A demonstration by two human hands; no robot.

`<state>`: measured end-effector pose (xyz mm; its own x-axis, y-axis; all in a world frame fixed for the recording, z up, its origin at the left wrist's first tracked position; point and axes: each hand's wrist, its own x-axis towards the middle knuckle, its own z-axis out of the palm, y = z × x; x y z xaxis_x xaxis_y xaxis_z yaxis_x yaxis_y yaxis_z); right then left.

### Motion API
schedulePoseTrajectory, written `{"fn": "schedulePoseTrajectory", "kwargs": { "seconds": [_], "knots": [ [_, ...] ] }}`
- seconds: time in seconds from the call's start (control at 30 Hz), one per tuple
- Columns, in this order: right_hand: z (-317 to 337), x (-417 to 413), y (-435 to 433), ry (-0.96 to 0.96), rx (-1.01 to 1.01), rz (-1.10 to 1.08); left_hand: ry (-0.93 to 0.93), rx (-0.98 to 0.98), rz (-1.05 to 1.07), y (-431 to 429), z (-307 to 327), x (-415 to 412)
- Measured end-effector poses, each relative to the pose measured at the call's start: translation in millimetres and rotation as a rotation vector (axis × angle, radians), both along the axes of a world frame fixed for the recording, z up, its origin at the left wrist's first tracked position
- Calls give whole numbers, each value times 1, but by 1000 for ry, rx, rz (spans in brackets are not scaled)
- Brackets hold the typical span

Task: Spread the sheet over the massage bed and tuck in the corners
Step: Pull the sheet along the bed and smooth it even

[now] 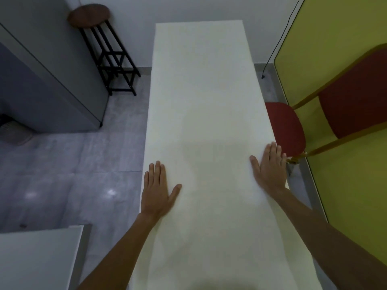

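Our left hand (pixel 156 191) at 7 o'clock and right hand (pixel 270 166) at 4 o'clock press flat, each grip wide and holding nothing, on the white sheet (pixel 199 101) covering the massage bed. It looks light, soft and prone to sliding, so we'd pinch its overhanging corners.

both hands (pixel 157 191) (pixel 270 166) flat on the white sheet (pixel 201 97), near opposite edges

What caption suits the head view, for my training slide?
Left hand and right hand press flat on the spread white sheet, a red chair alongside.
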<state>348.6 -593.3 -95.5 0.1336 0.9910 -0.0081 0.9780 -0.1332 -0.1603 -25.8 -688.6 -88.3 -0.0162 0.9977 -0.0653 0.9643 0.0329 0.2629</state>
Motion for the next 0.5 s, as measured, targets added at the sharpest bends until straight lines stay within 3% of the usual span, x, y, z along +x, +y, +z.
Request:
{"fn": "schedulePoseTrajectory", "kwargs": {
  "seconds": [0.5],
  "knots": [
    [17,-11,-195,37,-130,-136,-28,-92,-9,-162,15,44]
  ]
}}
